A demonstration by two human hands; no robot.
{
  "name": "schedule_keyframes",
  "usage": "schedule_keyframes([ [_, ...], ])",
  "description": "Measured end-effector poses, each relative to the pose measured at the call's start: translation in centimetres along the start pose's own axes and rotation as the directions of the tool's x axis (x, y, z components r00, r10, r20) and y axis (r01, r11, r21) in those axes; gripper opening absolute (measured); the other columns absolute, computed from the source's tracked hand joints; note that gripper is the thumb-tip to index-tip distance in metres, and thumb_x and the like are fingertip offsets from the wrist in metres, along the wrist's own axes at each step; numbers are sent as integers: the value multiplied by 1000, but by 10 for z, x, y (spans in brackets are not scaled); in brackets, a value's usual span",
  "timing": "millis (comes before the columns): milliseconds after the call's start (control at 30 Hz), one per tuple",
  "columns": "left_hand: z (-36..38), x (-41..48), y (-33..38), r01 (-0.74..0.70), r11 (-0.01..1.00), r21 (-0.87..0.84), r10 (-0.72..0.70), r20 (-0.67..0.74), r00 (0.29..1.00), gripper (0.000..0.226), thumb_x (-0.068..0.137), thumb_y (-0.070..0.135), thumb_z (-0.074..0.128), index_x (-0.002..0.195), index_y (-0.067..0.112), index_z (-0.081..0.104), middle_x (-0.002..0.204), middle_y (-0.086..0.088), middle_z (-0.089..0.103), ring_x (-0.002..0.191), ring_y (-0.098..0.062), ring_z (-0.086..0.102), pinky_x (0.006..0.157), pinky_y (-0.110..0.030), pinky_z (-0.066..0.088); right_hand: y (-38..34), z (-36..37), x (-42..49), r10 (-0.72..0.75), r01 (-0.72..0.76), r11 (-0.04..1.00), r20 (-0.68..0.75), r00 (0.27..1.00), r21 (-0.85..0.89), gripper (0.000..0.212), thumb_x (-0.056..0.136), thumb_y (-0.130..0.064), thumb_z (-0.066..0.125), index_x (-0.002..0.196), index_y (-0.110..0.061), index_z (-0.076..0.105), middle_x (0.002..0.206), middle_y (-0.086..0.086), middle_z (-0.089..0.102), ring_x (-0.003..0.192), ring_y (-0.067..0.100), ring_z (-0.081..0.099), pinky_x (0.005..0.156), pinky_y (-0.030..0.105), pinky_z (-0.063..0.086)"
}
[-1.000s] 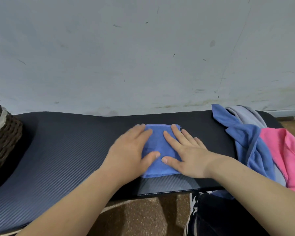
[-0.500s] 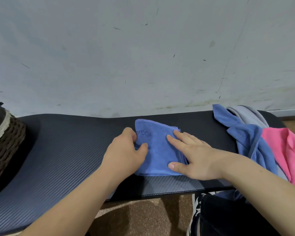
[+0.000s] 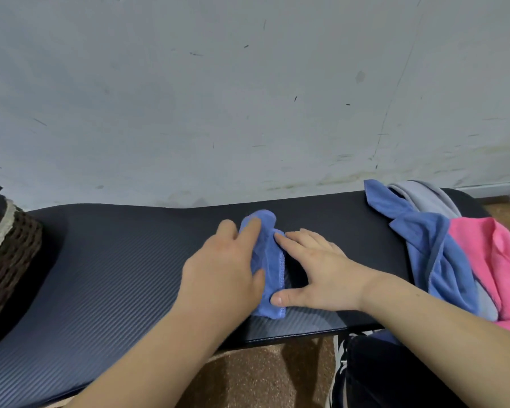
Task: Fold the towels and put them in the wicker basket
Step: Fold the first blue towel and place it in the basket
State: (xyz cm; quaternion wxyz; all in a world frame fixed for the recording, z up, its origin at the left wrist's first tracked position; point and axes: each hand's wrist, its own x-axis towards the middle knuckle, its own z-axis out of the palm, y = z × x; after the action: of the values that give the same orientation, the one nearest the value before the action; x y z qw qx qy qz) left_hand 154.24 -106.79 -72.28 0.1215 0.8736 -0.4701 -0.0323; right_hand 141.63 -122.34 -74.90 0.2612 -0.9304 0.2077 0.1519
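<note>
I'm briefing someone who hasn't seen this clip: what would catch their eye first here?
Two bare hands at the centre of the dark mat: the left hand grips a folded blue towel, the right hand lies flat beside it, thumb touching its edge. Then the bright pink and blue pile of unfolded towels at the mat's right end, and the wicker basket at the far left.
</note>
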Motion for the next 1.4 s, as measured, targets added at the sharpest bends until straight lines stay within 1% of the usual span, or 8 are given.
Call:
schedule_keyframes([
  [300,13,-7,12,-92,995,34,91,29,995,81,84,32,68,155,26,29,118,4,40,94,-16,43,62,-27,45,-1,-5,0,6,-6,1000,12,1000,26,107,81,-70,67,163,-34,8,165,-10,11,153,13,2,126,39,13],
  [600,30,-8,-13,-402,913,68,406,-62,912,104,38,17,94,133,15,51,113,-2,67,90,-26,63,57,-37,54,-5,-3,7,-6,8,999,-53,999,40,97,72,-67,75,151,-45,25,150,-10,25,140,20,26,116,46,29],
  [700,25,-23,-25,-455,886,-84,457,8,889,90,61,14,84,143,19,46,142,-3,59,124,-21,56,88,-40,57,-7,-4,9,2,-2,1000,-52,999,10,97,71,-69,75,150,-47,23,144,-9,29,136,21,29,113,46,31],
  [767,21,-35,-30,-404,858,-317,424,-4,905,80,82,12,70,154,27,38,162,8,37,147,-4,32,116,-23,35,-7,-6,10,13,-13,1000,-52,999,1,89,70,-72,73,144,-49,29,136,-10,34,131,20,32,110,44,33],
  [867,18,-39,-23,-234,835,-498,246,-43,968,80,90,21,70,158,36,30,168,25,7,146,19,11,108,1,20,-6,-7,11,23,-24,999,-56,998,-22,86,70,-76,70,143,-50,33,133,-10,35,129,18,33,109,42,33],
  [1033,28,-29,-19,5,855,-518,16,36,999,66,93,31,69,153,35,42,167,18,16,153,-1,13,122,-21,19,-5,-4,12,41,-44,998,-51,998,-55,109,75,-79,65,160,-46,6,148,-8,28,141,18,24,117,41,26],
  [1167,23,-28,-24,5,793,-610,-22,-21,1000,55,98,20,64,148,37,48,157,21,34,147,6,27,117,-11,25,-5,-3,14,26,-32,997,-89,996,-69,116,70,-79,68,157,-54,-5,144,-8,30,135,19,31,111,41,33],
  [1400,24,-22,-35,-304,950,-70,299,-71,951,75,57,-12,86,128,4,65,132,-16,66,122,-30,65,110,-28,33,-8,0,14,19,-38,978,-90,996,-206,105,73,-75,70,157,-48,12,149,-5,29,138,24,29,111,44,34],
])
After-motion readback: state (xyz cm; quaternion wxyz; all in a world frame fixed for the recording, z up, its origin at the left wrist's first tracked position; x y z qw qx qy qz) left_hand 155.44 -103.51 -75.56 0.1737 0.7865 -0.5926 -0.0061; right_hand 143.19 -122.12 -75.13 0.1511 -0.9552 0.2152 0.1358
